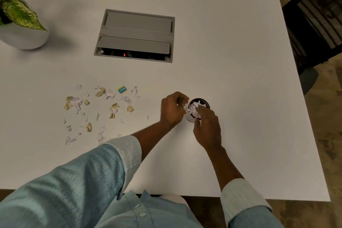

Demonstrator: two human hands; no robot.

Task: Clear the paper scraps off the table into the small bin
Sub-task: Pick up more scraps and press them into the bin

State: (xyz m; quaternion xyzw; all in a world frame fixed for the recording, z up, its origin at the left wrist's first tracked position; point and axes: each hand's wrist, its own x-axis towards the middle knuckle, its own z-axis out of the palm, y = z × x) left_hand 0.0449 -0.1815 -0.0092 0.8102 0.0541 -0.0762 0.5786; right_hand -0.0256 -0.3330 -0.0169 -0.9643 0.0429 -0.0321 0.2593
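Standing right of centre on the white table, the bin is a small dark cylinder with a round rim, heaped to the top with crumpled white scraps. The left hand is just left of the rim with its fingers curled inward; a pale blur at the fingertips may be paper, but whether anything is gripped cannot be told. The right hand reaches from the near side, its fingers bent down onto the heap in the mouth of the bin and its thumb beside the wall; motion blur hides whether it pinches paper or only presses. More scraps, torn and creased, white to pale lilac with some tan pieces, lie scattered well to the left of the bin. A small blue-and-yellow block lies at the far edge of the scatter. Beyond are a grey hatch, a potted plant at far left and a dark chair at right.
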